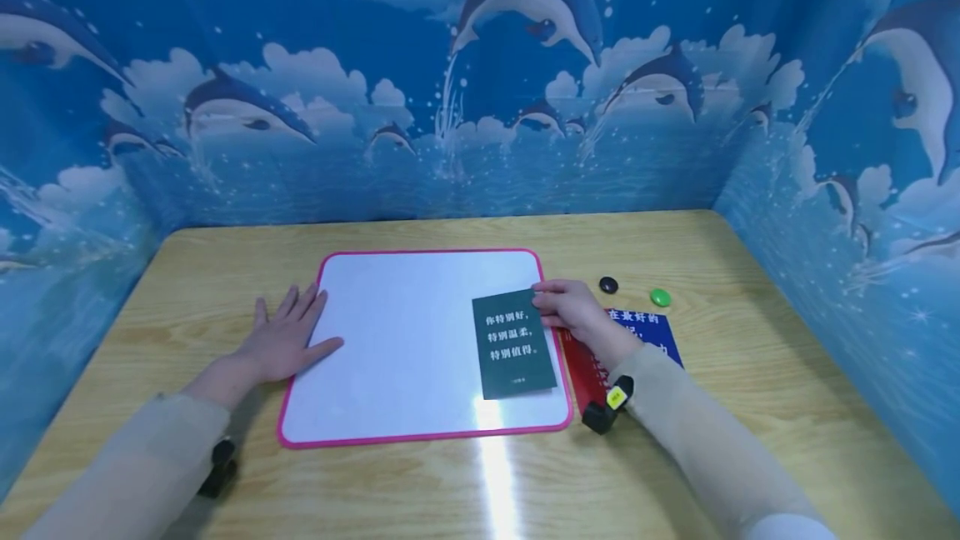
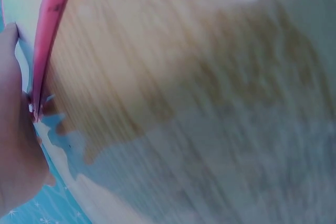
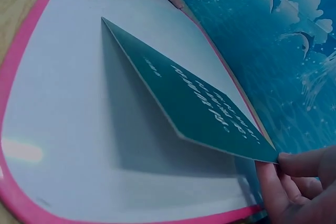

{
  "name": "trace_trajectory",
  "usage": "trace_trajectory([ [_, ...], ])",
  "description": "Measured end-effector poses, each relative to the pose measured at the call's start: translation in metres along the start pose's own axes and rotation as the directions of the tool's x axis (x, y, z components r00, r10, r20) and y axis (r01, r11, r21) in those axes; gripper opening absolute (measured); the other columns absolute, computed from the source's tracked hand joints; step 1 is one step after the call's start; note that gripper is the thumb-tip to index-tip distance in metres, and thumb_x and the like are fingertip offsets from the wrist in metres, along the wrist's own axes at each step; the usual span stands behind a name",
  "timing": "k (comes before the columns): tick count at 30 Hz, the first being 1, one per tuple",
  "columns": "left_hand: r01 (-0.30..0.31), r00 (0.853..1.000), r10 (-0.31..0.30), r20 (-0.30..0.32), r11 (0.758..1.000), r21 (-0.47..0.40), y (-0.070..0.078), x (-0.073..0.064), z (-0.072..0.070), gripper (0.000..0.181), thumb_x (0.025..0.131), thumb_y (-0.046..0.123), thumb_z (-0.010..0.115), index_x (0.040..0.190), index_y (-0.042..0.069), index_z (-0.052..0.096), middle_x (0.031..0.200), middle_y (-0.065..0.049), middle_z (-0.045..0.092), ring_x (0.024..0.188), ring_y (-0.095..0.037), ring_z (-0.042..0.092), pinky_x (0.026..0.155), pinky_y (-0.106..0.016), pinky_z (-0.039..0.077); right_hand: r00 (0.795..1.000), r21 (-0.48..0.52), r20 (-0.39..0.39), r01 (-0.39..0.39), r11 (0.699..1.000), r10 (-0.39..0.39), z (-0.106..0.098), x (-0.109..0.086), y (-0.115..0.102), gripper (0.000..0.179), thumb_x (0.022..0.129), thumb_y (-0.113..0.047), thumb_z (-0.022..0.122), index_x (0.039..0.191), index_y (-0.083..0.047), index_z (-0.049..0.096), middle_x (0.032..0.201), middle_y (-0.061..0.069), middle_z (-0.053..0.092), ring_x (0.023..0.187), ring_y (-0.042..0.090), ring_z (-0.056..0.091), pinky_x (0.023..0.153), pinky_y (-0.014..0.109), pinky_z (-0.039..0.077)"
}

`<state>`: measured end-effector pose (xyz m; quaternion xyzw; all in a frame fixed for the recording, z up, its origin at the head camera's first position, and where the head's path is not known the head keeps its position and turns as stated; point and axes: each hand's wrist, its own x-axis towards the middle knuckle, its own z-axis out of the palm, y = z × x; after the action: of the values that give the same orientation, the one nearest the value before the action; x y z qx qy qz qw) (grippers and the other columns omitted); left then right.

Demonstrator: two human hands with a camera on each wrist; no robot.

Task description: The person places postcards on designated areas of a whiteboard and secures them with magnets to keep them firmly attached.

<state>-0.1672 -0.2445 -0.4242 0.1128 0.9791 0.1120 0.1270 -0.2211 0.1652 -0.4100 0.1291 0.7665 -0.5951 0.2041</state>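
Note:
A dark green card (image 1: 514, 348) with white lettering is pinched at its upper right corner by my right hand (image 1: 573, 309). In the right wrist view the card (image 3: 184, 93) is tilted, raised over the whiteboard and throwing a shadow on it. The whiteboard (image 1: 397, 340) has a pink rim and lies flat on the table. At its left edge my left hand (image 1: 285, 340) rests with fingers spread, the thumb over the white surface. The left wrist view shows part of that hand (image 2: 18, 156) beside the pink rim (image 2: 50, 30).
Under and beside my right forearm lie a red card (image 1: 583, 373) and a blue card (image 1: 660, 332). A black round magnet-like piece (image 1: 608, 284) and a green one (image 1: 660, 297) sit behind them on the wooden table (image 1: 750, 407). A dolphin-print curtain (image 1: 337, 173) encloses the back and sides.

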Motion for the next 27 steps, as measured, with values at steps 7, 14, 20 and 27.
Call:
trace_trajectory([
  [7, 0.004, 1.0, -0.004, 0.002, 1.0, 0.005, 0.001, 0.001, 0.0, 0.095, 0.087, 0.067, 0.041, 0.149, 0.001, 0.013, 0.155, -0.025, 0.006, 0.14, -0.049, 0.0, 0.102, -0.072, -0.013, 0.998, -0.153, -0.05, 0.027, 0.988, -0.035, 0.001, 0.001, -0.002, 0.037, 0.092, -0.013, 0.057, 0.128, -0.006, 0.053, 0.106, 0.016, 0.064, 0.075, 0.012, 0.063, 0.064, 0.023, 0.056],
  [14, 0.008, 1.0, -0.008, 0.001, 1.0, 0.004, 0.0, 0.001, 0.0, 0.095, 0.087, 0.067, 0.041, 0.149, 0.0, 0.014, 0.155, -0.025, 0.006, 0.14, -0.049, -0.001, 0.102, -0.072, -0.013, 0.997, -0.274, -0.06, 0.032, 0.961, -0.051, 0.0, -0.003, -0.008, 0.034, 0.095, -0.025, 0.054, 0.123, -0.006, 0.056, 0.102, 0.013, 0.061, 0.079, 0.016, 0.063, 0.065, 0.026, 0.057],
  [20, 0.008, 1.0, -0.008, 0.005, 1.0, 0.0, 0.002, 0.0, -0.001, 0.095, 0.087, 0.067, 0.042, 0.149, 0.0, 0.014, 0.155, -0.026, 0.007, 0.14, -0.049, -0.001, 0.102, -0.072, -0.013, 0.999, -0.246, -0.036, 0.018, 0.969, -0.028, -0.005, -0.006, -0.008, 0.038, 0.095, -0.03, 0.052, 0.124, -0.006, 0.054, 0.104, 0.014, 0.061, 0.081, 0.017, 0.065, 0.067, 0.027, 0.057],
  [27, 0.007, 1.0, -0.007, 0.007, 1.0, 0.003, 0.002, -0.001, -0.002, 0.095, 0.087, 0.066, 0.043, 0.148, 0.0, 0.014, 0.154, -0.026, 0.007, 0.14, -0.049, -0.002, 0.102, -0.072, -0.013, 0.999, -0.228, -0.021, 0.028, 0.973, -0.034, -0.011, -0.008, -0.007, 0.038, 0.096, -0.029, 0.051, 0.124, -0.004, 0.054, 0.105, 0.016, 0.062, 0.082, 0.018, 0.066, 0.07, 0.029, 0.058],
])
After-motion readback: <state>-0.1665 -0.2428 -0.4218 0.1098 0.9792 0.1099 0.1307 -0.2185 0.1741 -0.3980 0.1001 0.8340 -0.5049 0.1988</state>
